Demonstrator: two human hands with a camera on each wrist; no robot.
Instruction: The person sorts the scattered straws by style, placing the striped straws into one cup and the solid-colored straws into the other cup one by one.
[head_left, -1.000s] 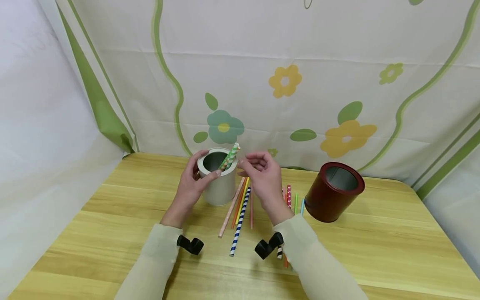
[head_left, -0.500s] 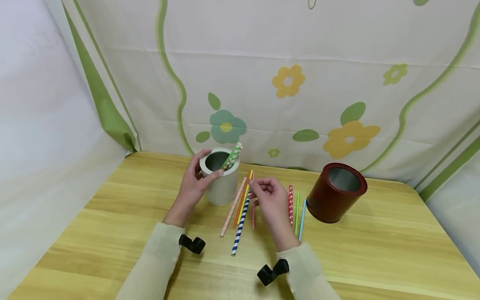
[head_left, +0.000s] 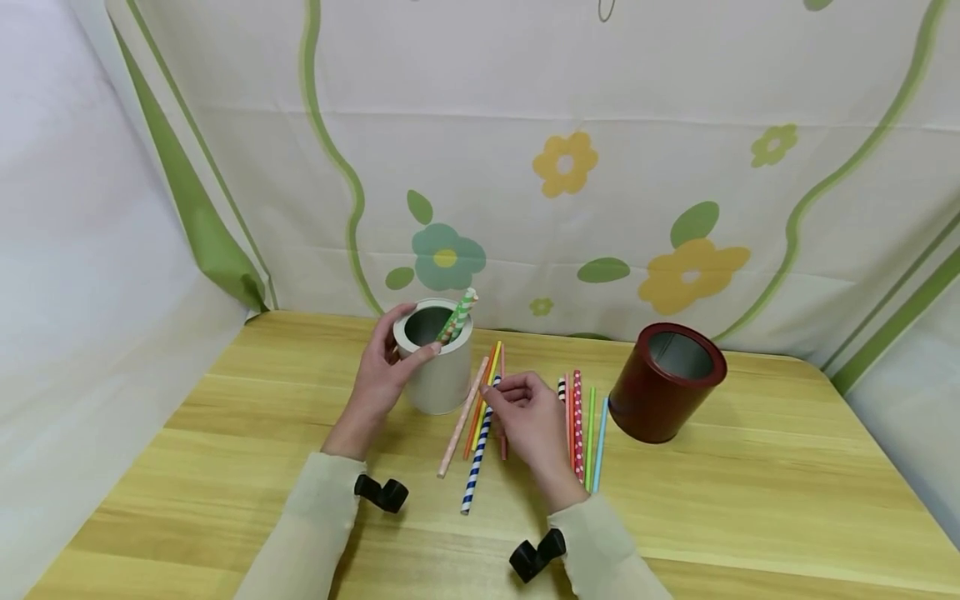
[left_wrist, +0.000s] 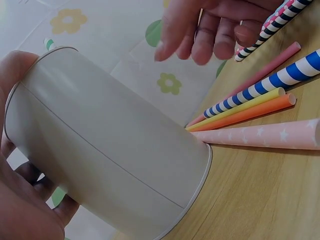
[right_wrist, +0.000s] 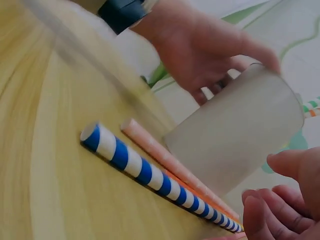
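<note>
Two grips noted. White tin (head_left: pixel 442 381) is held near its rim by the left grip (head_left: pixel 377 369); right grip (head_left: pixel 527 414), loosely curled and unfilled, is poised over the blue-striped straw (head_left: pixel 474 472). Best pinched singly, adjacent yellow straw (left_wrist: pixel 251 105) undisturbed, tin steadied.

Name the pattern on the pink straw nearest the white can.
White stars; straw clearest in the left wrist view.

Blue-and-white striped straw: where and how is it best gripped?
I'd pinch the blue-and-white striped straw on its near half, coming from above on the right hand's side, fingers across its width. It lies lengthwise toward the person, that end reaching past its neighbours, while its far end crowds the yellow straw and orange straw.
</note>
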